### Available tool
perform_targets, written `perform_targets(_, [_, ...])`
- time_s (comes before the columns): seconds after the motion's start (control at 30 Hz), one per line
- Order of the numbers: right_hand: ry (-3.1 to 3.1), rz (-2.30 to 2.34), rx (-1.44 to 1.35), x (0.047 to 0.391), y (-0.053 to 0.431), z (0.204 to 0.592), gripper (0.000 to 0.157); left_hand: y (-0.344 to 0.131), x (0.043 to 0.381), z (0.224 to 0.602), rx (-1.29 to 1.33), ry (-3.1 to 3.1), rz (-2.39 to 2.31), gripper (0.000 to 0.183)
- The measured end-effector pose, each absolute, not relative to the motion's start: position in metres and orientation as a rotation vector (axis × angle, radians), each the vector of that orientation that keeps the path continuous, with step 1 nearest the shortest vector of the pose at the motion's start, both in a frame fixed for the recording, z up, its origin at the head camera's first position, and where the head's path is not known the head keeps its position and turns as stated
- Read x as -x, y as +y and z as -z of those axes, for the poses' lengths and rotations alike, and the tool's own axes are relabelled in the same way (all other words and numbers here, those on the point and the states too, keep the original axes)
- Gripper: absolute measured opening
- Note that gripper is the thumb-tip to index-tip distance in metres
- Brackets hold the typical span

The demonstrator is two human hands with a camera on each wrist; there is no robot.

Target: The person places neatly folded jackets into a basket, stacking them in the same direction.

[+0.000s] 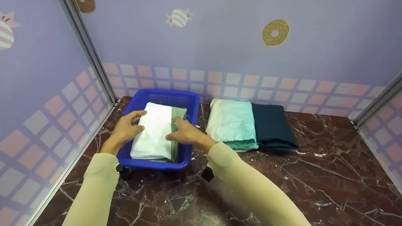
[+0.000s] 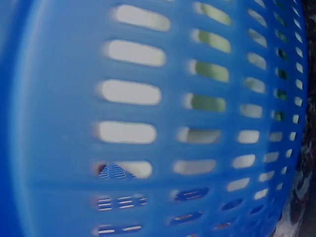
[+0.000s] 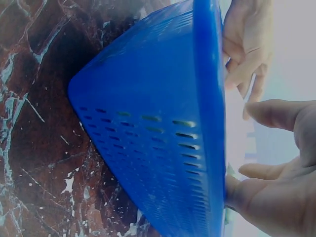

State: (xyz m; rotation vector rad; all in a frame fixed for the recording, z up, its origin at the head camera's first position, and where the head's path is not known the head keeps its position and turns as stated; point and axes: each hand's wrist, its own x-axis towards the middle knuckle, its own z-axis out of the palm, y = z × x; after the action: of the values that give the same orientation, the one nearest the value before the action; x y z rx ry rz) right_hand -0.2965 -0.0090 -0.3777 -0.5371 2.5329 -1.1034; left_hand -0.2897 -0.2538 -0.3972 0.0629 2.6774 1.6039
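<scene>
A blue plastic basket (image 1: 194, 125) holds a white folded cloth (image 1: 154, 131), with green folded cloth (image 1: 174, 150) showing along its right side. My left hand (image 1: 126, 128) rests at the left edge of the white cloth, thumb and fingers apart. On the other side, my right hand (image 1: 185, 131) touches the cloths near the white and green border, its fingers spread. The right wrist view shows the right hand (image 3: 281, 173) above the basket rim, thumb and fingers apart. Only the perforated basket wall (image 2: 64, 123) fills the left wrist view; the left hand is hidden there.
To the basket's right, a folded white-to-turquoise cloth (image 1: 234, 124) lies beside a folded dark navy cloth (image 1: 273, 125). They lie on a dark red marbled surface (image 1: 176, 201). Purple patterned panels (image 1: 220, 47) stand behind and on both sides.
</scene>
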Motion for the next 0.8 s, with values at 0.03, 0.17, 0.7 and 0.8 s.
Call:
perform_targets(0.03, [2.539,1.076,0.543,0.296,-0.009,0.377,0.081,-0.254,0.290,0.398,-0.070,2.691,-1.591,0.064])
perform_targets(0.17, [2.569,0.996,0.597,0.294,-0.010,0.376,0.080,-0.253,0.290,0.401,-0.089,2.750,-1.536,0.061])
perform_targets(0.7, [2.597,1.254,0.730,0.285,0.003,0.368,0.065,-0.236,0.286,0.388,-0.133,2.979,-1.515,0.048])
perform_targets(0.8, [2.601,1.354,0.720,0.283,0.011,0.368,0.064,-0.225,0.281,0.381,-0.166,2.947,-1.590,0.046])
